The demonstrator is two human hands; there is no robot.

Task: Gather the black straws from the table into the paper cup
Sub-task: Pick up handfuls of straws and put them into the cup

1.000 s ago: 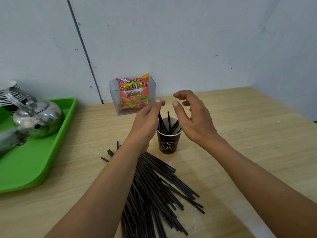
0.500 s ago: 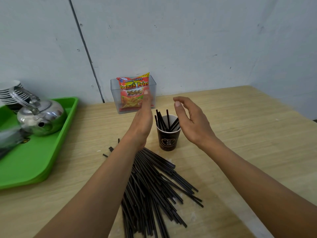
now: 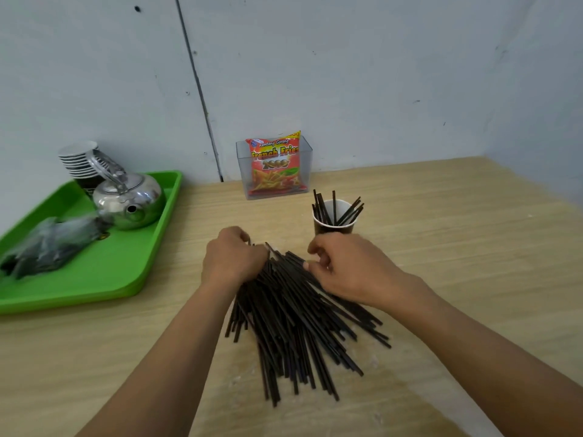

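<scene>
Maybe the left hand (image 3: 235,260) and right hand (image 3: 345,269), grip curled into the black straws (image 3: 290,310) (holding any was hard to tell), could bump over the paper cup (image 3: 331,228) just behind.

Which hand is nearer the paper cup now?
Right. The right hand sits directly in front of the paper cup, covering its base; the left hand is farther off to its front-left, at the straw pile's far end.

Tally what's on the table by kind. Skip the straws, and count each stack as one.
Paper cup: 1
Clear box: 1
Snack packet: 1
Green tray: 1
Kettle: 1
Stack of cups: 1
Blurred grey bundle: 1
Total: 7
</scene>
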